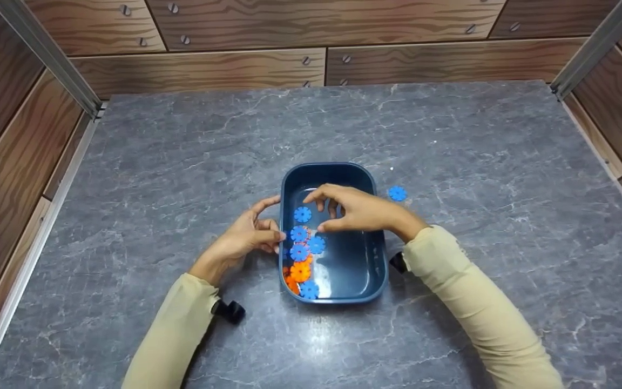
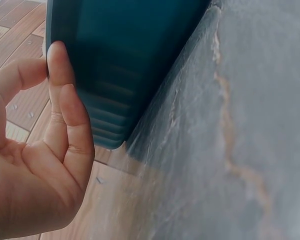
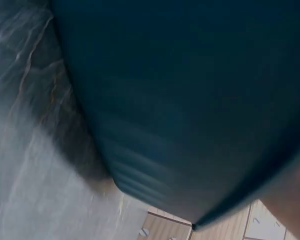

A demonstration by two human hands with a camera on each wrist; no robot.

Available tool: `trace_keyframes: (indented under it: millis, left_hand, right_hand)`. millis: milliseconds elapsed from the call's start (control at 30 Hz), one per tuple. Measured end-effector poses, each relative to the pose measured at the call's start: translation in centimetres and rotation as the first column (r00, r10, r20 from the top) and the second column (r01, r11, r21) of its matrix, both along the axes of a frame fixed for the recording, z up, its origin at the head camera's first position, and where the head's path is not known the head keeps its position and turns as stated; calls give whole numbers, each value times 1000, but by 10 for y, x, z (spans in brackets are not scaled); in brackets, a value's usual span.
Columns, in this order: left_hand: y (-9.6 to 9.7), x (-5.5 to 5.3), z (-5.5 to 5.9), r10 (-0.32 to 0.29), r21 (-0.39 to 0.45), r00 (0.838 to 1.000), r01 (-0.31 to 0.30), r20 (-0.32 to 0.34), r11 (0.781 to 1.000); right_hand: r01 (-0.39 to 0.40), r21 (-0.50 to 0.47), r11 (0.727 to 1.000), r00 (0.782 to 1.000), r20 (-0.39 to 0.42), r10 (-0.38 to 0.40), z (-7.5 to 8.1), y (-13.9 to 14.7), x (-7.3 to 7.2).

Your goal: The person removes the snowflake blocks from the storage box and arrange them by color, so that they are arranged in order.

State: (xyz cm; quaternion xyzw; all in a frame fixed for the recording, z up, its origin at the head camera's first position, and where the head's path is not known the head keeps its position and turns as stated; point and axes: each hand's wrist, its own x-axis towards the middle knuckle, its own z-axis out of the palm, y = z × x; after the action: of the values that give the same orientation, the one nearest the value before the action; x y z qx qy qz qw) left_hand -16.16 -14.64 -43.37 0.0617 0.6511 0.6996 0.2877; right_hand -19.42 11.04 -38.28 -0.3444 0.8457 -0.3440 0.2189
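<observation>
A dark blue rectangular tub (image 1: pixel 351 270) stands in the middle of the table. My left hand (image 1: pixel 249 233) grips its left rim, the thumb at the edge and the fingers against the outer wall; the left wrist view shows these fingers (image 2: pixel 75 125) close up. Over the tub's inside hovers my right hand (image 1: pixel 357 210), thumb and fingers apart and bent, with nothing between them. Several blue flower-shaped discs (image 1: pixel 303 214) and orange flower-shaped discs (image 1: pixel 300 272) lie along the tub's left side, some overlapping. In the right wrist view the tub's outer wall (image 3: pixel 165 110) hides the fingers.
One blue flower-shaped disc (image 1: pixel 397 193) lies on the grey marbled table (image 1: pixel 208 146), just right of the tub and close to my right wrist. Wood-patterned panels (image 1: pixel 246 67) border the table at the back and sides, with metal posts (image 1: pixel 52 59) at the back corners.
</observation>
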Motion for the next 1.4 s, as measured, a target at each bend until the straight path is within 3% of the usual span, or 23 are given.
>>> trace_keyframes:
  millis: [900,1400]
  left_hand:
    - [-1,0,-2,-5,30,1000,6,-12,1000]
    - [0,1,0,7,32,1000,-7,-2,999]
  right_hand:
    - [-22,153,988,1000,15,20,-21,-8,-1]
    - [-77,238,968,996,-16,83,-30,-13,0]
